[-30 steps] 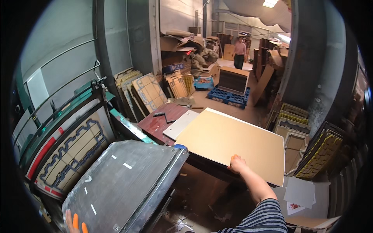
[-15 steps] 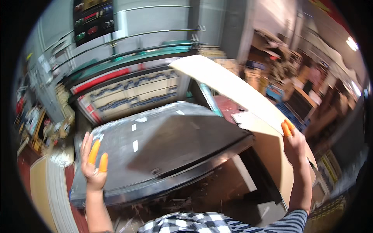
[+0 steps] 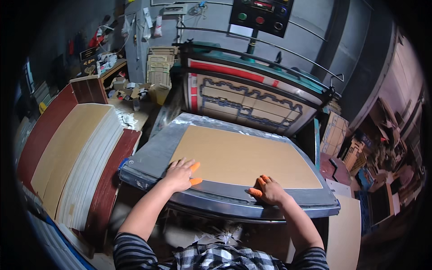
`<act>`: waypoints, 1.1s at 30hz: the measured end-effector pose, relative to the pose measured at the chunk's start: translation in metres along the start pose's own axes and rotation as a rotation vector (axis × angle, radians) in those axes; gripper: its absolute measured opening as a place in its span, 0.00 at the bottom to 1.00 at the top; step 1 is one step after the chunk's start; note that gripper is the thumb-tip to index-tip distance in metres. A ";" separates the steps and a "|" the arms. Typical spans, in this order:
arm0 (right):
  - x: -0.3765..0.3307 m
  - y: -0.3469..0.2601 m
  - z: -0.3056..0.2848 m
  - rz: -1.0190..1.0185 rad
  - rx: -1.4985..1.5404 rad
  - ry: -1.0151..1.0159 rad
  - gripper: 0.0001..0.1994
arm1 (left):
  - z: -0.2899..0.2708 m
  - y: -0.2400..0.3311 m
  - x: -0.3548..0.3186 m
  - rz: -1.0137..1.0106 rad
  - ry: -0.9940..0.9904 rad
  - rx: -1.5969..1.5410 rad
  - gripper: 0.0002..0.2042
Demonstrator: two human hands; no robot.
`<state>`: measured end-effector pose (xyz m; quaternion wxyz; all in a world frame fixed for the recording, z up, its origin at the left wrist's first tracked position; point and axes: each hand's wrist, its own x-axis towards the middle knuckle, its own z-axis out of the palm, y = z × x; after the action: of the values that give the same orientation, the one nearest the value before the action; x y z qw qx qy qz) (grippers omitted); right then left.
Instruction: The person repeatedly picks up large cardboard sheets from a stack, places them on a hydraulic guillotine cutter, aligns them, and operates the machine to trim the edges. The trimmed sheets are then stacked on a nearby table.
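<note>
A flat tan cardboard sheet (image 3: 238, 155) lies on the grey metal bed (image 3: 150, 150) of a press. My left hand (image 3: 181, 174) rests at the sheet's near left corner, its fingers spread and nothing held. On the near edge of the sheet, right of the middle, sits my right hand (image 3: 268, 190), thumb apart from the bent fingers and gripping nothing. Orange finger covers sit on thumb and finger of both hands. Behind the bed, the press's raised platen (image 3: 249, 105) carries a board with dark, winding cutting lines.
Left of the bed stands a tall stack of cardboard sheets (image 3: 92, 148) between dark red boards. A control panel (image 3: 261, 17) with coloured buttons rises behind the press. More cardboard (image 3: 344, 229) leans at the right, beside a heap of scraps (image 3: 387, 121).
The sheet my right hand held up at the right now lies flat on the bed. Both hands have come inward onto its near edge, and the view has turned left.
</note>
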<state>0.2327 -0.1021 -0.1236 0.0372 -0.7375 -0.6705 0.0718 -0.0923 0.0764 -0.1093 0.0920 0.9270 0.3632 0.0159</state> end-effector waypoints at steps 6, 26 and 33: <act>-0.021 -0.031 -0.007 0.160 0.006 -0.064 0.41 | 0.012 -0.031 0.019 0.051 -0.227 -0.019 0.31; 0.058 -0.030 0.014 0.066 0.056 -0.214 0.51 | 0.011 -0.047 0.068 -0.274 -0.266 0.055 0.35; 0.071 -0.006 0.019 0.058 0.129 -0.187 0.48 | 0.007 -0.022 0.069 -0.261 -0.227 0.083 0.38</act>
<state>0.2300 -0.0315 -0.1456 0.0197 -0.7427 -0.6435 0.1842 -0.0555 0.1384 -0.1229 0.0955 0.8709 0.4680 -0.1161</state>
